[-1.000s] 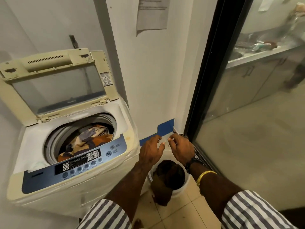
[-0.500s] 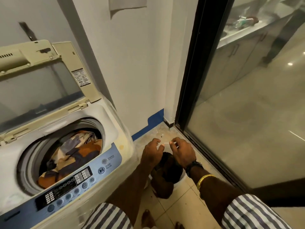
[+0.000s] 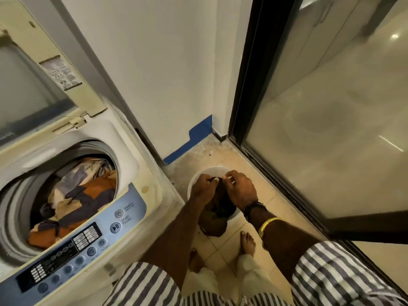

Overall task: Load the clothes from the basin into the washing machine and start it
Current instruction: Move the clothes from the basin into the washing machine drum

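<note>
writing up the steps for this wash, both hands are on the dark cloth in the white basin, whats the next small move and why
Probably lift the dark brown garment straight up out of the round white plastic basin. The left hand and right hand both pinch its top edge, the rest sits in the basin, and the cream top-loading washing machine stands open beside it.

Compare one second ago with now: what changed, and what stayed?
Both hands came down to the white basin: the left hand and right hand now pinch the top edge of the dark garment. The basin stayed on the floor, the washer lid open, patterned clothes in the drum.
</note>
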